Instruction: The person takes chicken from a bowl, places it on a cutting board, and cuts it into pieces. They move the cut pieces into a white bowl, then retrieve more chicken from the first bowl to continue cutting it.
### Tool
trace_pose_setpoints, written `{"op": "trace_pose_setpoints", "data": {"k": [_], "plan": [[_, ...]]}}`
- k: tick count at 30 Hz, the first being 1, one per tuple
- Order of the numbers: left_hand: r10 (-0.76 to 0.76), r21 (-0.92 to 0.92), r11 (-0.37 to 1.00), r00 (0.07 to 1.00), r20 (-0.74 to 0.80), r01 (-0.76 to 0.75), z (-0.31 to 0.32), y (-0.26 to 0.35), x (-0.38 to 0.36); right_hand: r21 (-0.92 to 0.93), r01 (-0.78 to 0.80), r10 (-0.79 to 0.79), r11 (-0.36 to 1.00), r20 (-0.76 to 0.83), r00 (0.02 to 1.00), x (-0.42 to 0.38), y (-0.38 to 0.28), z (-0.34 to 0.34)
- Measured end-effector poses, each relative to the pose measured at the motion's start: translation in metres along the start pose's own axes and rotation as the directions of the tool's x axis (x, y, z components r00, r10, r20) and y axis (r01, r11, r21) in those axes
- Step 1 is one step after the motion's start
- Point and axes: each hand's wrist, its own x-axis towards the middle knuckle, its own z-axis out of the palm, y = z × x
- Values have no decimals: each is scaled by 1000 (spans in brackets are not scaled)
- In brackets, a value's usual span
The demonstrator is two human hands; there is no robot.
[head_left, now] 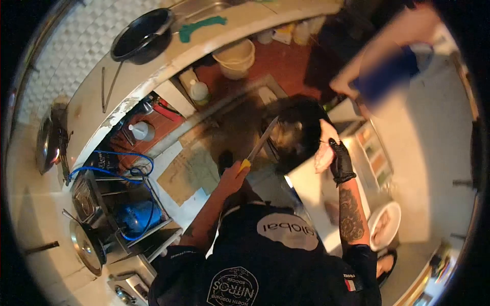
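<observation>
My bare left hand is closed around the yellow handle of a knife, whose long blade points up and to the right. In my right hand, which wears a black glove, is a piece of pale pink raw meat, perhaps chicken. The meat hangs near the right edge of a dark, open container, with the knife tip by the container's left side. What lies inside it is too dim to make out. Below the meat is a pale board.
A white tub of raw meat pieces stands beside my right forearm. Past the right hand is a sectioned tray. The curved counter at upper left bears a black pan. Blue tubing hangs at left. A white bucket sits on the red floor.
</observation>
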Motion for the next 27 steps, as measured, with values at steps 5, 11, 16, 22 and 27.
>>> {"op": "trace_pose_setpoints", "data": {"k": [5,11,16,22,27], "plan": [[-8,-111,994,972,-234,-19,-95,-84,48,149,-70,15,986,341,940,109,-34,240],[-318,-89,948,925,-209,306,-211,-168,63,73,-124,57,990,592,804,267,-59,534],[-550,-222,833,804,-228,507,-267,-183,44,-87,42,32,995,707,706,371,-47,718],[-557,-280,828,774,-303,486,-261,-204,44,-321,923,-91,213,934,346,515,25,771],[-537,-223,839,821,-192,497,-268,-189,61,-475,584,-7,658,772,636,457,-24,774]]}}
